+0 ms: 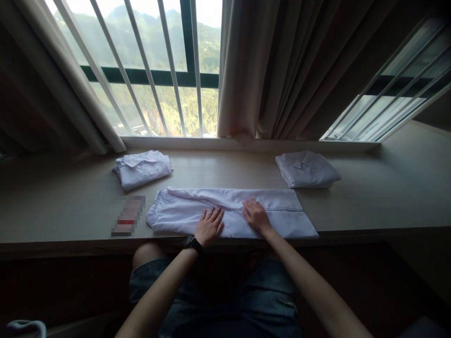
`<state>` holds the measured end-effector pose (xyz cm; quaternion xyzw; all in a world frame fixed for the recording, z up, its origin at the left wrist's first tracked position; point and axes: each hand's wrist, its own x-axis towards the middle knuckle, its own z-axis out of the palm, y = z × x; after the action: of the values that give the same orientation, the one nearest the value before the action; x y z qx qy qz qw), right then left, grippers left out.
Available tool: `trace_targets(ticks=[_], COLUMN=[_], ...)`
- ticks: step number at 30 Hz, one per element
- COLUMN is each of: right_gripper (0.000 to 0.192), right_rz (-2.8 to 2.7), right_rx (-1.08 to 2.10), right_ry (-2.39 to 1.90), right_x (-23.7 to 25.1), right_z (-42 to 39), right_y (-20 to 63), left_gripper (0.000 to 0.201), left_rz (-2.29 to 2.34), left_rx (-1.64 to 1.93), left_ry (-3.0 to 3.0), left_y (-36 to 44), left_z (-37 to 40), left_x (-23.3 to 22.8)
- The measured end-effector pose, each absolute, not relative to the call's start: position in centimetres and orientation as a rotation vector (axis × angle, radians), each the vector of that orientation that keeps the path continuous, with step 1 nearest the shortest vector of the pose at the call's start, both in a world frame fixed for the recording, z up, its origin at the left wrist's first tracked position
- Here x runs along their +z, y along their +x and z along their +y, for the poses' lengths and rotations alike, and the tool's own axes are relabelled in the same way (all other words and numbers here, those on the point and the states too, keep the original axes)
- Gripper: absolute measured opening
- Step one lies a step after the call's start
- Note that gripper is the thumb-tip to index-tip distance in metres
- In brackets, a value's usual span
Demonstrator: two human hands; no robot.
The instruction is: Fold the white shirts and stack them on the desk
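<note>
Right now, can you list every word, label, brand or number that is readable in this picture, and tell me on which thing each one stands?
No text can be read.
Small flat object on the table: pixelated, with a red band; unreadable.
Long white garment under both hands: no print visible.
Two folded white shirts: no label visible.
Watch on the left wrist: face too dark to read.

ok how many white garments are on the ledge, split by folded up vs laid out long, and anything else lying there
Folded white shirts: 2, the left folded shirt and the right folded shirt
White garment laid out long under the left hand and right hand: 1
Small blurred flat item: 1
Total: 4 things on the ledge
</note>
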<state>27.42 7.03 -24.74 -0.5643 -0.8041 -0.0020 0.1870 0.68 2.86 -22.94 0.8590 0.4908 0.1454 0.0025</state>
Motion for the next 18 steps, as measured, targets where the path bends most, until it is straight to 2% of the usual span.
trace_targets(ticks=[5,9,14,18], right_gripper=[0.052,0.037,0.037,0.039], right_rz=[-2.328,-2.386,-2.364,-2.521], right_rx=[0.131,0.159,0.037,0.051], right_ry=[-1.521,-1.502,-1.356,-1.238], right_x=[-23.6,-23.2,-22.6,-23.0], right_z=[8.6,9.3,9.1,8.2], right_y=[21.7,19.0,19.2,20.4], left_gripper=[0.059,0.069,0.065,0.069], left_rz=[1.545,1.613,1.638,1.651], left_rx=[0.474,0.526,0.539,0.762], left_ry=[2.698,2.642,2.579,2.454], left_y=[0.6,0.5,0.8,0.3], left_z=[3.1,3.1,3.1,2.9], left_x=[-24.1,-24.0,-24.1,-24.2])
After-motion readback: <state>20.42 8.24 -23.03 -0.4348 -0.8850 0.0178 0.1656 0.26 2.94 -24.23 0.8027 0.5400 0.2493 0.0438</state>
